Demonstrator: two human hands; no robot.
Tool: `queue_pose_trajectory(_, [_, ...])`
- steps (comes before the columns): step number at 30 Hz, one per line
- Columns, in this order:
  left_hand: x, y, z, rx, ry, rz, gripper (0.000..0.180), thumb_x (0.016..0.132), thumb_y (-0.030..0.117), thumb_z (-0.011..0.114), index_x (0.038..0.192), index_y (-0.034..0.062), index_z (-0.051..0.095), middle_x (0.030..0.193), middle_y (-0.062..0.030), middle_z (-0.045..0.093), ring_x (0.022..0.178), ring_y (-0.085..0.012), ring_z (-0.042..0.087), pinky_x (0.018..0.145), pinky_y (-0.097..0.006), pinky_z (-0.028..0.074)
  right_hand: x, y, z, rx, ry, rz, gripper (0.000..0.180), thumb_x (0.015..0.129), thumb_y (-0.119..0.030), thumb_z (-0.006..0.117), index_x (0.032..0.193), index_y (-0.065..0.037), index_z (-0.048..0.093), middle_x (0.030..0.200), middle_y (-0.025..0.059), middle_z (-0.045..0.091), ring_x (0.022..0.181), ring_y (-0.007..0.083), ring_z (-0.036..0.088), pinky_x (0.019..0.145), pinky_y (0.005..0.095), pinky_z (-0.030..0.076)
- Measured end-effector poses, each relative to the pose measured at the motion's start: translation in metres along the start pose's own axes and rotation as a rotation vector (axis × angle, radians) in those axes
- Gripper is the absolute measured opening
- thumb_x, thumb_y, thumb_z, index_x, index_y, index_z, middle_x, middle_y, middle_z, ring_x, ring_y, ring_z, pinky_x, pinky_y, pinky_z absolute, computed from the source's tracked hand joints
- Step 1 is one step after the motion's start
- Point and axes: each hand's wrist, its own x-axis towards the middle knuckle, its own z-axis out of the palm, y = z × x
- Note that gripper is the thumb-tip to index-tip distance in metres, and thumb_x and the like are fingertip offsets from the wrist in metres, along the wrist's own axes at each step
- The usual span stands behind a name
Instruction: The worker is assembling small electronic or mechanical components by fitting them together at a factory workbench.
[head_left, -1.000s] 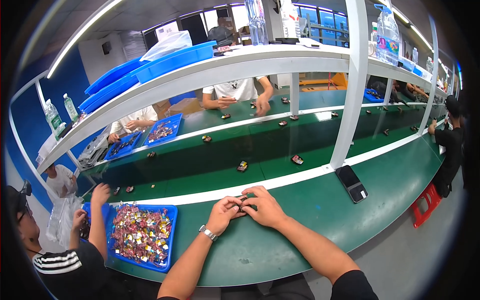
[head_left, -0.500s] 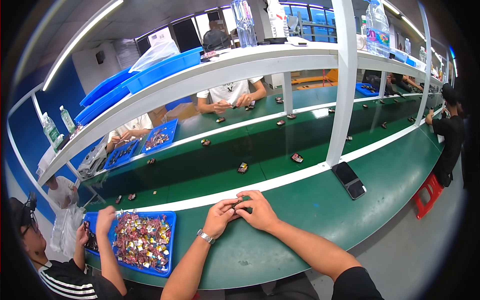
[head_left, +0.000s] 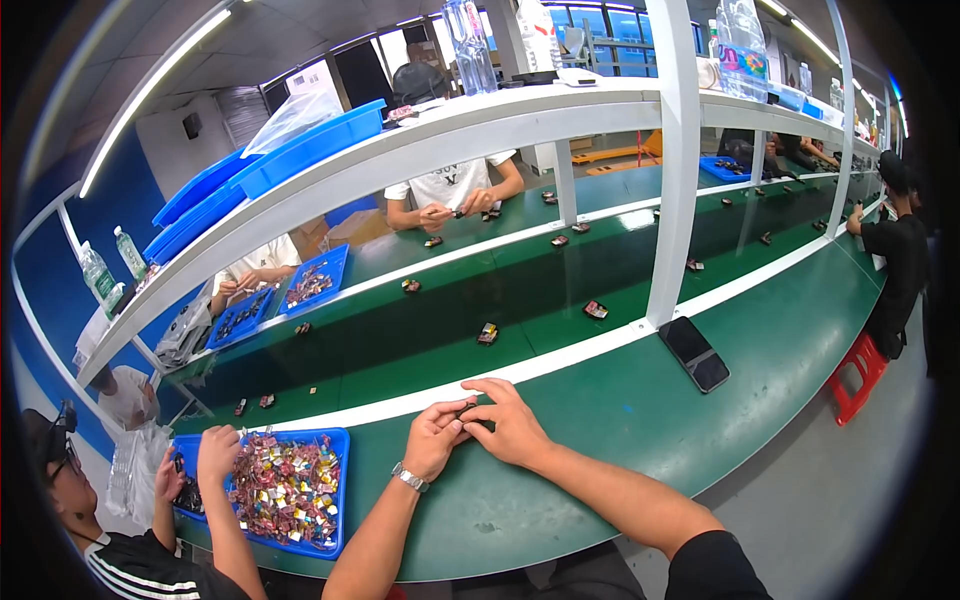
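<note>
Over the green bench, my left hand [head_left: 431, 442] and my right hand [head_left: 513, 432] meet with their fingers around a small dark piece [head_left: 465, 410]. Its kind cannot be made out, since fingertips cover most of it. The left hand, a metal watch [head_left: 410, 476] on its wrist, closes on it with thumb and fingers. From the other side, the right thumb and a fingertip pinch it, while the right index finger is stretched out above. Left of my forearm stands a blue tray [head_left: 341, 500] heaped with small wired parts in red, white and yellow.
A black phone [head_left: 694, 354] lies right on the bench [head_left: 590, 470]. Beyond the white rail, several small assemblies lie on the green belt [head_left: 400, 350], one assembly [head_left: 488, 334] near my hands. A white post [head_left: 672, 200] holds the shelf. A co-worker [head_left: 150, 560] works beside the tray.
The view has shifted slightly. My hands stay together on the dark piece, fingers slightly rearranged. The co-worker's hand at the left has lowered a little toward the tray.
</note>
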Motion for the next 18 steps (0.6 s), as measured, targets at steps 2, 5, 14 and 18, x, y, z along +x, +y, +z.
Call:
queue_pose_trajectory(2, [0.002, -0.001, -0.007, 0.03, -0.002, 0.011, 0.028, 0.096, -0.003, 0.05, 0.123, -0.002, 0.052, 0.136, -0.0168, 0.053, 0.119, -0.0223, 0.058, 0.098, -0.036, 0.053, 0.003, -0.002, 0.001, -0.031, -0.007, -0.04, 0.013, 0.078, -0.01, 0.072, 0.092, -0.01, 0.074, 0.129, 0.0072, 0.057, 0.124, 0.0298, 0.047, 0.102, 0.0406, 0.043])
queue_pose_trajectory(5, [0.002, -0.001, -0.006, 0.036, -0.001, 0.023, 0.027, 0.096, -0.003, 0.05, 0.123, -0.0016, 0.052, 0.136, -0.0167, 0.053, 0.119, -0.0227, 0.058, 0.098, -0.037, 0.053, 0.003, -0.001, -0.004, -0.071, 0.0, -0.071, 0.014, 0.077, -0.009, 0.073, 0.091, -0.009, 0.074, 0.128, 0.0075, 0.057, 0.124, 0.0299, 0.047, 0.101, 0.0406, 0.043])
queue_pose_trajectory(14, [0.002, -0.003, -0.003, 0.013, 0.003, 0.008, 0.027, 0.096, -0.004, 0.05, 0.123, -0.0021, 0.052, 0.135, -0.0165, 0.055, 0.116, -0.0223, 0.06, 0.096, -0.036, 0.054, 0.0, 0.007, 0.002, 0.007, 0.011, -0.032, 0.014, 0.077, -0.008, 0.073, 0.09, -0.009, 0.074, 0.127, 0.0051, 0.059, 0.125, 0.0302, 0.047, 0.103, 0.0407, 0.042])
queue_pose_trajectory(18, [0.003, -0.004, 0.001, 0.058, 0.051, 0.004, 0.027, 0.095, -0.005, 0.05, 0.122, -0.0026, 0.053, 0.134, -0.0165, 0.055, 0.114, -0.0217, 0.061, 0.093, -0.034, 0.056, 0.003, 0.01, 0.003, -0.041, -0.005, -0.069, 0.014, 0.078, -0.007, 0.071, 0.091, -0.009, 0.074, 0.132, 0.0049, 0.057, 0.129, 0.0322, 0.044, 0.106, 0.0426, 0.039])
